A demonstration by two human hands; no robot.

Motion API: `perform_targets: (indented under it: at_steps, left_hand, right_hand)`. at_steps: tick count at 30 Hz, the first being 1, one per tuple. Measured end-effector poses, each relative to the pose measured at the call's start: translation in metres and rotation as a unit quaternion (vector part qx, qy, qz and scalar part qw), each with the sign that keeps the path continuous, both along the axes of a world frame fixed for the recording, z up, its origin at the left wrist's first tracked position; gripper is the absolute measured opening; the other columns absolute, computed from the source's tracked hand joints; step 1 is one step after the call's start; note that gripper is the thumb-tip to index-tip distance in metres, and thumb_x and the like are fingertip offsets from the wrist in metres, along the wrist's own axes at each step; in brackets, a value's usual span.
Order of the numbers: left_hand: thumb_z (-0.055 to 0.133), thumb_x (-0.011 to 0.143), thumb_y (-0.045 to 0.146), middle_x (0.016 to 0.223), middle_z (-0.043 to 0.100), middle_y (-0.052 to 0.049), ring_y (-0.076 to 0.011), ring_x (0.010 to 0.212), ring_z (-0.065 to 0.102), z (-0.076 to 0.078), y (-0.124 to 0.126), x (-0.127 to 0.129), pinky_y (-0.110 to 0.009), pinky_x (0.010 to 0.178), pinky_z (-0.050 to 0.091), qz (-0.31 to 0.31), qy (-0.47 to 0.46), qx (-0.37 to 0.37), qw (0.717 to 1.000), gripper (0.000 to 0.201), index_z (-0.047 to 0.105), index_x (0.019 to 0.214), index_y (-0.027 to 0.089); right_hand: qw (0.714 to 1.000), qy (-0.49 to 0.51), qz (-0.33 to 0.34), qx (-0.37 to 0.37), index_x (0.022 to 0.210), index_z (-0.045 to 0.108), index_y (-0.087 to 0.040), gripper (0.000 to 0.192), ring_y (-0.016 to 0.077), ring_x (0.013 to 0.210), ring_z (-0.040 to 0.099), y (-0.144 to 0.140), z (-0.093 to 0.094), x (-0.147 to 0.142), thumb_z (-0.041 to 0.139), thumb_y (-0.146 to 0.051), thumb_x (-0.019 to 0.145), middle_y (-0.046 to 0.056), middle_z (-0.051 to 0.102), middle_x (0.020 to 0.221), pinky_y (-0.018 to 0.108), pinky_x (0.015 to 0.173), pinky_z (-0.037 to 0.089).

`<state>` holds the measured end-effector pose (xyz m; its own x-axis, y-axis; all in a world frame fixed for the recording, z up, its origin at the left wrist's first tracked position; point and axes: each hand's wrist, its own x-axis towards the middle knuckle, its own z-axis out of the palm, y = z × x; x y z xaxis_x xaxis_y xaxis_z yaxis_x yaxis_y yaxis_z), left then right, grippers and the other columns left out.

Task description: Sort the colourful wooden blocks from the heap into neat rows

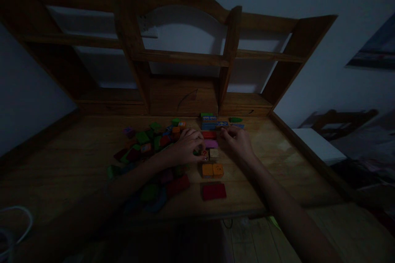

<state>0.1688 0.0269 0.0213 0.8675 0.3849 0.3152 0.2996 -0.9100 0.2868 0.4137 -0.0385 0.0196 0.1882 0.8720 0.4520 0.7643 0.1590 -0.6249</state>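
Two hands (188,148) (237,141) rest among blocky painted wooden bricks (212,170).

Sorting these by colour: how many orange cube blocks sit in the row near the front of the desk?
2: the left orange wooden cube and the right orange wooden cube touch, just behind the flat red wooden block. Dim light or the left hand may hide others.

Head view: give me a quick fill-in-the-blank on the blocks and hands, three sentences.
1. The loose pile of coloured blocks lies on the ____ side of the wooden desk.
2. The flat block nearest the desk's front edge, the red block, is coloured ____.
3. Just behind it sit two ____ cubes, nearer than the left hand and right hand.

Missing words: left; red; orange
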Motion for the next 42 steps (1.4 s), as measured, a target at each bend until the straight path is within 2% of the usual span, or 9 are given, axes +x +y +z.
perform_targets:
  at_steps: [10, 15, 23, 28, 31, 34, 37, 40, 42]
  left_hand:
    - [0.077, 0.085, 0.051, 0.113, 0.061, -0.007, -0.0277, 0.114, 0.05, -0.001, 0.0, 0.0, -0.045, 0.104, 0.033, 0.002, -0.001, 0.002, 1.0, 0.031, 0.07, 0.096, 0.023]
    - [0.074, 0.087, 0.052, 0.113, 0.061, -0.007, -0.0277, 0.115, 0.05, -0.002, 0.0, 0.0, -0.045, 0.104, 0.033, -0.003, 0.0, 0.003, 1.0, 0.032, 0.069, 0.097, 0.023]
    - [0.073, 0.088, 0.053, 0.114, 0.061, -0.008, -0.028, 0.117, 0.05, 0.002, -0.004, 0.001, -0.046, 0.108, 0.03, 0.002, 0.007, 0.001, 1.0, 0.033, 0.069, 0.096, 0.022]
    - [0.072, 0.085, 0.062, 0.117, 0.062, -0.009, -0.0293, 0.117, 0.05, 0.005, -0.005, 0.001, -0.046, 0.105, 0.033, 0.011, 0.012, 0.01, 1.0, 0.044, 0.069, 0.104, 0.022]
    - [0.067, 0.089, 0.063, 0.115, 0.063, -0.008, -0.0282, 0.115, 0.052, 0.008, -0.006, 0.004, -0.046, 0.104, 0.034, 0.023, -0.007, 0.013, 1.0, 0.044, 0.069, 0.104, 0.021]
    - [0.064, 0.094, 0.054, 0.111, 0.065, -0.007, -0.0262, 0.112, 0.055, 0.022, -0.005, 0.002, -0.045, 0.103, 0.035, 0.05, -0.053, 0.027, 0.997, 0.035, 0.07, 0.105, 0.021]
    - [0.062, 0.098, 0.047, 0.11, 0.067, -0.007, -0.0242, 0.109, 0.057, 0.05, -0.003, -0.015, -0.041, 0.098, 0.039, 0.073, -0.1, 0.047, 0.991, 0.028, 0.072, 0.105, 0.022]
    - [0.054, 0.101, 0.049, 0.112, 0.067, -0.007, -0.0244, 0.111, 0.057, 0.08, 0.005, -0.054, -0.041, 0.097, 0.041, 0.113, -0.114, 0.067, 0.985, 0.033, 0.073, 0.106, 0.023]
    - [0.052, 0.101, 0.052, 0.11, 0.067, -0.007, -0.0249, 0.111, 0.058, 0.093, 0.018, -0.089, -0.042, 0.1, 0.042, 0.152, -0.12, 0.086, 0.977, 0.037, 0.074, 0.104, 0.022]
  right_hand:
    - [1.0, -0.001, 0.004, 0.001, 0.072, 0.073, -0.02, 0.036, 0.0218, 0.074, 0.067, -0.001, 0.004, -0.001, 0.055, -0.039, 0.097, 0.007, 0.076, 0.081, 0.031, 0.067, 0.044]
    - [1.0, 0.003, 0.019, 0.002, 0.077, 0.075, -0.02, 0.033, 0.0234, 0.082, 0.07, 0.0, 0.004, 0.0, 0.055, -0.037, 0.097, 0.008, 0.079, 0.091, 0.032, 0.071, 0.047]
    - [1.0, 0.006, 0.021, -0.009, 0.077, 0.075, -0.018, 0.034, 0.0226, 0.081, 0.07, -0.001, 0.001, 0.0, 0.055, -0.038, 0.097, 0.008, 0.079, 0.094, 0.031, 0.072, 0.047]
    - [1.0, 0.006, 0.014, -0.016, 0.08, 0.076, -0.017, 0.035, 0.0216, 0.081, 0.069, 0.001, -0.003, 0.001, 0.055, -0.038, 0.097, 0.008, 0.078, 0.091, 0.029, 0.07, 0.046]
    - [1.0, 0.005, 0.014, -0.018, 0.078, 0.075, -0.017, 0.036, 0.0206, 0.078, 0.068, 0.002, -0.003, 0.003, 0.055, -0.038, 0.097, 0.008, 0.077, 0.088, 0.029, 0.069, 0.045]
    - [1.0, 0.004, 0.006, -0.018, 0.075, 0.074, -0.017, 0.037, 0.0202, 0.076, 0.068, 0.001, -0.002, 0.003, 0.055, -0.039, 0.097, 0.007, 0.076, 0.083, 0.029, 0.067, 0.043]
    - [1.0, 0.007, 0.006, -0.022, 0.074, 0.074, -0.017, 0.039, 0.0202, 0.072, 0.068, 0.0, 0.0, 0.001, 0.053, -0.04, 0.098, 0.007, 0.076, 0.078, 0.029, 0.064, 0.042]
    - [1.0, 0.011, 0.011, -0.024, 0.078, 0.076, -0.018, 0.037, 0.0207, 0.074, 0.069, -0.002, 0.0, -0.001, 0.053, -0.039, 0.098, 0.008, 0.077, 0.082, 0.029, 0.065, 0.043]
    - [1.0, 0.012, 0.014, -0.024, 0.082, 0.077, -0.018, 0.035, 0.0216, 0.077, 0.07, -0.003, -0.002, -0.002, 0.054, -0.04, 0.097, 0.008, 0.078, 0.087, 0.029, 0.066, 0.044]
